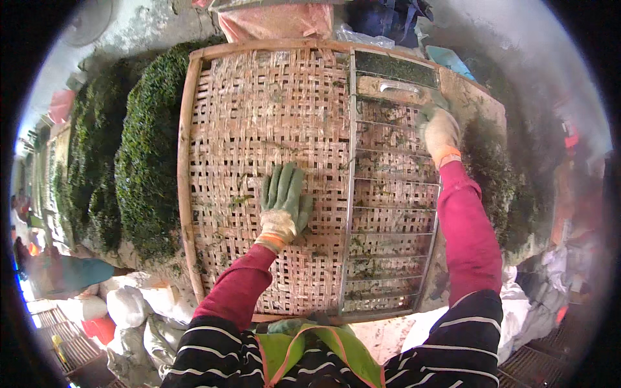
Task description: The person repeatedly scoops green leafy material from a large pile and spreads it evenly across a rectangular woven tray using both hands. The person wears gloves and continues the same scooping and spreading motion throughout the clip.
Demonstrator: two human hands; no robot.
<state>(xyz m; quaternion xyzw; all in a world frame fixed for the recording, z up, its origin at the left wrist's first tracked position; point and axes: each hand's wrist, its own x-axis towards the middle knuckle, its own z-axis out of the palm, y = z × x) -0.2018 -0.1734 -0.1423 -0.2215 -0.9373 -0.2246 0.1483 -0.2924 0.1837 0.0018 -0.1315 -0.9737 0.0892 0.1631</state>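
Observation:
A woven bamboo-strip screen (271, 111) in a wooden frame lies before me. My left hand (286, 194), in a green-coated work glove, rests palm down on its middle with the thumb spread. A metal frame with thin crossbars (350, 194) lies over the screen's right part. Near its upper right side is my right hand (439, 128), in a like glove. Motion blurs the fingers there, so their grip is unclear. Just left of that hand, a light handle (400, 88) sits on a wooden board (371, 87). Dark green leaf bits are scattered over the weave.
Heaped dark green leaves (150, 145) line the left side, and another leaf pile (490, 189) lies at right. White sacks (127, 308) and a red object (99, 330) are at lower left. A blue container (451, 60) and pink sheeting (276, 22) stand beyond the screen.

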